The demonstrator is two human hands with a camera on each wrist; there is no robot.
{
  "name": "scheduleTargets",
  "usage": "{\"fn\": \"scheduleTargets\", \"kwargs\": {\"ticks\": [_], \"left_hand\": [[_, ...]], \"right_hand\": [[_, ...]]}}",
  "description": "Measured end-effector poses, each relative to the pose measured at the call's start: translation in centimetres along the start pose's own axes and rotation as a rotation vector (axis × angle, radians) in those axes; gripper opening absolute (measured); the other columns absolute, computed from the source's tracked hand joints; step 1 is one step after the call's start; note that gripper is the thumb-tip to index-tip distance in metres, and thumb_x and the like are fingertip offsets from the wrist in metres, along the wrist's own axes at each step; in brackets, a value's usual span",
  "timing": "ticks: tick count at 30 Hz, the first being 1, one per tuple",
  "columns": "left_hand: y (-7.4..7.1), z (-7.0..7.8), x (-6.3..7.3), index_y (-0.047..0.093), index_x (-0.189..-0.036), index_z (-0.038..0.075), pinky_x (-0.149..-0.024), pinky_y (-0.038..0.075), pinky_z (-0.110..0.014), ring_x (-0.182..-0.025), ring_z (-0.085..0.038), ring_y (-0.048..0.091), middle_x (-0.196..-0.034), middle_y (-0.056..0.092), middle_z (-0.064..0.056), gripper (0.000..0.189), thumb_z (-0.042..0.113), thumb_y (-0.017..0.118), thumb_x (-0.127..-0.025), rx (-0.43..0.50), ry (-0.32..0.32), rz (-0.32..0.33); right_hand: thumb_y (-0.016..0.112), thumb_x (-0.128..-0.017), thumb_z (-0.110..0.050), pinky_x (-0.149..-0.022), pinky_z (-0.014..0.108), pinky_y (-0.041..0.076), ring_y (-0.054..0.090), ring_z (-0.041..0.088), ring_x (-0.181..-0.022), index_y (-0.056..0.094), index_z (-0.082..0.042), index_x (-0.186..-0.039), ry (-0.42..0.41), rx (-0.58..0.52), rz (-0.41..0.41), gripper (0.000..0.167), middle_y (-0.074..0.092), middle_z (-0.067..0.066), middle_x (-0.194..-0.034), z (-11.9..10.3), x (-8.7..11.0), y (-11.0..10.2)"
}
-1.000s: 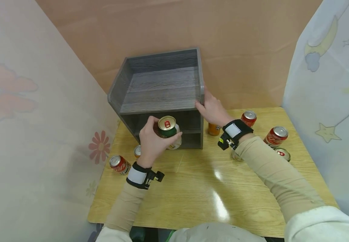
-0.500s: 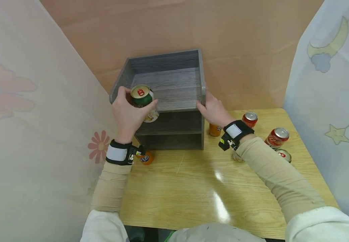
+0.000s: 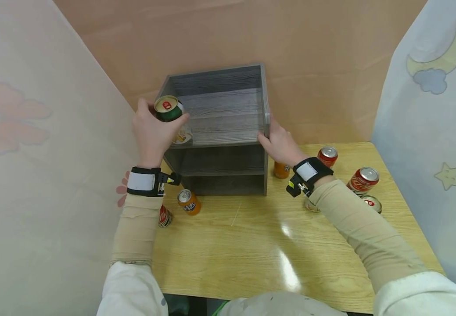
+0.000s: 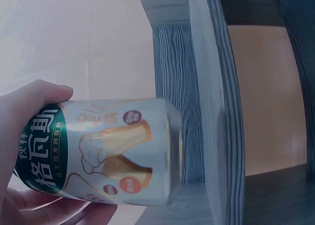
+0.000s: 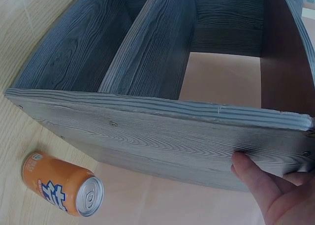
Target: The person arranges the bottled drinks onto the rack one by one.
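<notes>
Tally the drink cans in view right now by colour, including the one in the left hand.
Red cylindrical metal cans: 3
Orange cylindrical metal cans: 2
Gold-lidded metal cans with red tabs, one held in the left hand: 2
Pale can, mostly hidden, exact kind unclear: 1
Total: 8 cans

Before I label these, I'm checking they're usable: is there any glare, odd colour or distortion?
Head: bright glare streaks on the table; left wrist: bluish cast on the shelf, its edge looking bowed, though the can's print is readable; right wrist: bluish too, with a soft shadow beside the right hand.
</notes>
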State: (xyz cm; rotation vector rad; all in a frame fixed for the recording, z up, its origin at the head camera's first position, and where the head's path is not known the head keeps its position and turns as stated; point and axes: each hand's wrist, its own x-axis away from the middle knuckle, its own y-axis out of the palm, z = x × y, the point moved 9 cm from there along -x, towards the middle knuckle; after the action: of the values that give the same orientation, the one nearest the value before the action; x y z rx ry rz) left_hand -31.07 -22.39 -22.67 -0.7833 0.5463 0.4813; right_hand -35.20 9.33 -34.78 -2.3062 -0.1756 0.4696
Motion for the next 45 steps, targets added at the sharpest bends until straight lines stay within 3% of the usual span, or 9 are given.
{"fn": "scheduleTargets", "kwargs": {"ticks": [7,16,26,34,38,45], "left_hand": [[0.1,-0.8,-0.6,0.054,-0.118,-0.001,-0.082,0.053,-0.037,-0.100,-0.027,0.063,-0.109,0.066,-0.016,0.075,0.053,0.085,-0.075,-0.036,-0.065,-0.037],[0.1,-1.8,-1.0,0.054,-0.118,-0.002,-0.085,0.052,-0.037,-0.103,-0.027,0.064,-0.111,0.066,-0.016,0.077,0.053,0.085,-0.075,-0.073,-0.106,-0.034],[0.1,-2.6,-1.1,0.054,-0.116,-0.004,-0.085,0.051,-0.042,-0.103,-0.031,0.063,-0.110,0.067,-0.019,0.075,0.051,0.086,-0.076,-0.093,-0.098,-0.022],[0.2,-3.4,-0.9,0.053,-0.123,-0.001,-0.085,0.042,-0.041,-0.111,-0.031,0.048,-0.117,0.059,-0.018,0.084,0.063,0.079,-0.076,-0.143,-0.150,-0.045],[0.2,-3.7,-0.9,0.053,-0.124,0.000,-0.084,0.041,-0.040,-0.113,-0.030,0.045,-0.117,0.056,-0.017,0.086,0.066,0.077,-0.076,-0.152,-0.168,-0.049],[0.1,-4.2,-1.0,0.054,-0.121,-0.001,-0.085,0.038,-0.039,-0.113,-0.029,0.043,-0.115,0.055,-0.017,0.081,0.063,0.078,-0.077,-0.129,-0.136,-0.027]], "right_hand": [[0.045,-0.105,-0.034,-0.047,0.040,0.045,0.058,0.027,-0.055,-0.005,-0.022,-0.164,0.000,-0.001,0.000,0.078,0.047,0.029,-0.146,0.0,0.1,-0.1],[0.045,-0.105,-0.034,-0.044,0.038,0.043,0.054,0.024,-0.048,-0.006,-0.023,-0.164,0.008,-0.014,-0.004,0.078,0.049,0.029,-0.144,-0.1,0.2,-0.2],[0.045,-0.105,-0.033,-0.044,0.039,0.044,0.056,0.025,-0.050,-0.005,-0.025,-0.164,-0.004,-0.021,0.003,0.078,0.048,0.029,-0.145,-0.3,0.3,-0.2],[0.045,-0.105,-0.030,-0.046,0.039,0.043,0.059,0.027,-0.057,-0.004,-0.021,-0.164,-0.013,-0.019,0.008,0.077,0.044,0.029,-0.150,-0.4,0.3,-0.3],[0.045,-0.105,-0.031,-0.044,0.039,0.043,0.057,0.026,-0.053,-0.004,-0.020,-0.164,-0.005,-0.016,0.007,0.077,0.046,0.030,-0.147,-0.3,0.3,-0.3],[0.045,-0.105,-0.034,-0.047,0.040,0.046,0.061,0.029,-0.059,-0.003,-0.023,-0.164,0.005,-0.015,0.007,0.077,0.045,0.028,-0.149,-0.2,0.4,-0.4]]}}
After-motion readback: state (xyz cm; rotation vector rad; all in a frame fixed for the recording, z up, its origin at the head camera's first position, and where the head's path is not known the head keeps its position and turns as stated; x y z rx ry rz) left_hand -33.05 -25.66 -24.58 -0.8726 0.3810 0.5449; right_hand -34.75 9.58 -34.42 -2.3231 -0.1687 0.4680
